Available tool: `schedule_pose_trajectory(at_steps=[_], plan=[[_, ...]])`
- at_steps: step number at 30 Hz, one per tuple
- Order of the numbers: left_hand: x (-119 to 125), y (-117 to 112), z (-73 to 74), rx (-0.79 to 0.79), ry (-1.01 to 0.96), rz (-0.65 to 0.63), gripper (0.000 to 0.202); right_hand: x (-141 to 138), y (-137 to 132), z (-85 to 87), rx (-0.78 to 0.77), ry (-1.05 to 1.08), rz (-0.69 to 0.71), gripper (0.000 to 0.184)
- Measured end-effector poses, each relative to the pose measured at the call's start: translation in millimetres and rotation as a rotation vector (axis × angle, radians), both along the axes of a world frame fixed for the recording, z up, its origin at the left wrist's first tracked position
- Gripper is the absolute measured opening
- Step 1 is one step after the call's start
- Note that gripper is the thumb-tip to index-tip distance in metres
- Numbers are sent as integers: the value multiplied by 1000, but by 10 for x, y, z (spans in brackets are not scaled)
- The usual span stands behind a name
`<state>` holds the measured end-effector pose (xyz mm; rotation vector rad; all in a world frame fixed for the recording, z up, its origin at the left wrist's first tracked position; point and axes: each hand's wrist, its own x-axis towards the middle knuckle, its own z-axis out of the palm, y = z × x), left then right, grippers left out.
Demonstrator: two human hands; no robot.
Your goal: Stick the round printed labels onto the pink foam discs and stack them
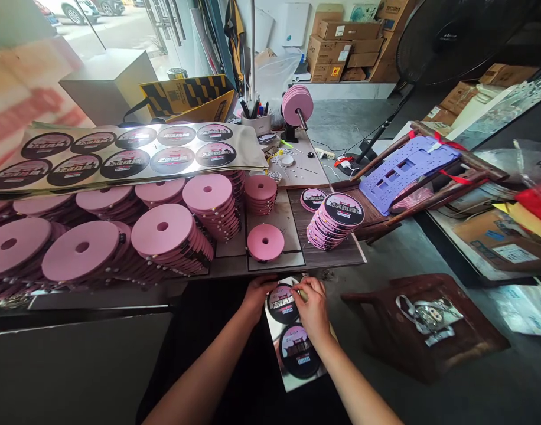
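Observation:
A pale sticker sheet (277, 349) with two round black-and-pink stickers lies tilted over my lap, below the table edge. My left hand (255, 300) is closed on the sheet's upper left edge, beside the upper sticker (282, 306). With fingers pinched together, my right hand (313, 310) is at that sticker's upper right edge. Its fingers hide part of the rim, and its wrist overlaps the lower sticker's (298, 351) right side. Just above my hands, a pink foam-like disc (274, 239) with a centre hole lies on the table.
Tall stacks of pink discs (162, 230) fill the table's left, under large sticker sheets (248, 154). Labelled discs (335, 221) are stacked at the right corner. Behind stand a disc spindle (297, 109) and pen holder (257, 123). A stool (469, 348) and chair (407, 168) are at right.

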<state>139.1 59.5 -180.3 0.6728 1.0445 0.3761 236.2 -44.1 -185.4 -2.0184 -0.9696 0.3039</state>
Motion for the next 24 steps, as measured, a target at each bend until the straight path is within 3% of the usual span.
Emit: schedule_pose_trajectory(at_steps=[3,7,13,24], plan=[[-9,5,31,-40,-23,35,4,-2,-2,-16,-4,0,2,17],[-11,17,96,-129,-66,51,16,8,-24,-40,8,26,34,22],[-5,3,123,-212,-134,52,18,31,-51,-96,62,77,44,22],[-47,-31,67,-169,-168,49,24,-5,-14,-25,113,37,38,19]])
